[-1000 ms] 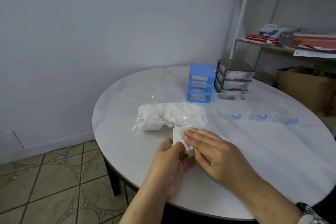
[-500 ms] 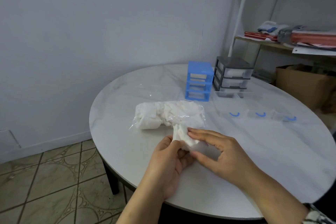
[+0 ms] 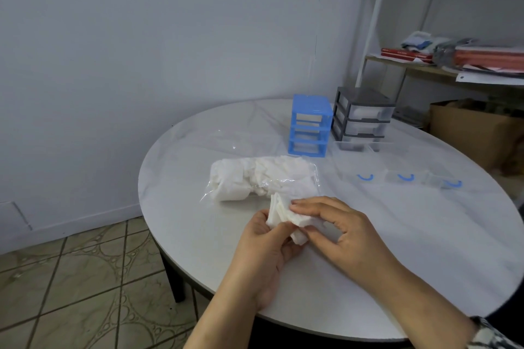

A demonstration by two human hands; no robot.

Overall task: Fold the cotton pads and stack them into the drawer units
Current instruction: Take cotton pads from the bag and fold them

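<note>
Only the head view is there, looking down on a round white table [image 3: 368, 278] whose near edge and right side run out of the picture. Both hands meet at about six o'clock on the tabletop over a white cotton pad [image 3: 286, 217]. The left hand [image 3: 263, 252] has its fingers and thumb curled round the pad's near end; the right hand [image 3: 337, 229] pinches its far side with bent fingers. The hands cover much of the pad, so how far it is folded cannot be told. Just beyond it, toward twelve o'clock, lies a clear bag of pads [image 3: 261, 178]; the plastic is hard to make out except by its glints. At about one o'clock from the hands, near the far rim, stands a blue drawer unit [image 3: 310, 125] with its slots open, and just right of it a grey drawer unit [image 3: 361, 116] with two clear drawers in; something white shows dimly in them. Three clear drawers [image 3: 397, 178] with blue handles lie in a row at two o'clock, almost see-through against the table. A shelf [image 3: 453, 65] at upper right is cut off by the frame, its load blurred
</note>
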